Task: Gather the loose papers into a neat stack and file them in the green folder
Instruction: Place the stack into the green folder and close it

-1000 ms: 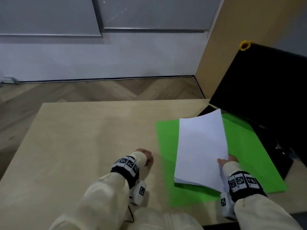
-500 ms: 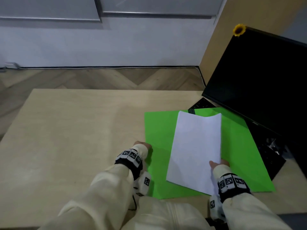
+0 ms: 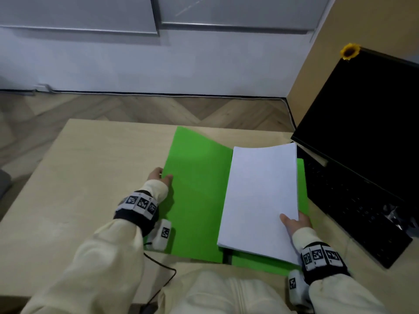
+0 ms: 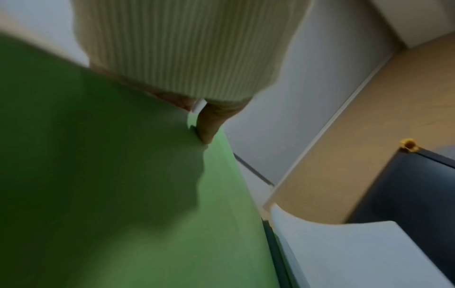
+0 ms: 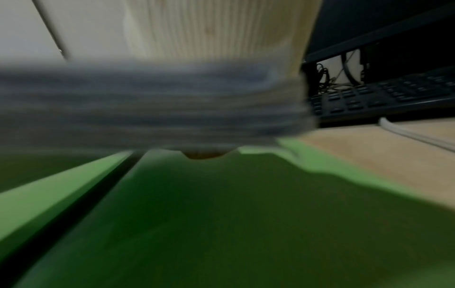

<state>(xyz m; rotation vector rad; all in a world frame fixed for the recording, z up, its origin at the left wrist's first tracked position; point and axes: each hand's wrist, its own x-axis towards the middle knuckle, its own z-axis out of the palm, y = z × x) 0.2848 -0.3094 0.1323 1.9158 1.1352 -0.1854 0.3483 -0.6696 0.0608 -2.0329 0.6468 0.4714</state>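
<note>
Nearest the person, the right hand [image 3: 294,223] holds the paper stack [image 3: 260,200] at its near right corner, thumb on the top sheet, the other fingers under the stack and hidden. The stack is held above the right half of the folder [image 3: 199,189], its near edge lifted clear, as the blurred right wrist view confirms; whether its far end touches the folder cannot be told. The folder is open on the table [image 3: 90,177], a dark spine line running between its two halves at the near edge. The left hand [image 3: 159,176] pinches the outer edge of the folder's left cover, thumb on the inner green face, fingers behind; the left wrist view shows the thumb [image 4: 209,124] pressed on the cover. That cover is raised off the table and tilted, its far corner standing highest. Just right of the folder lies a black keyboard [image 3: 353,200], and beyond it, to the folder's far right, a black monitor [image 3: 362,114] with a small sunflower [image 3: 350,51] on its top corner. Beyond the folder the table ends at a herringbone floor [image 3: 136,107] and a pale wall [image 3: 158,64].
</note>
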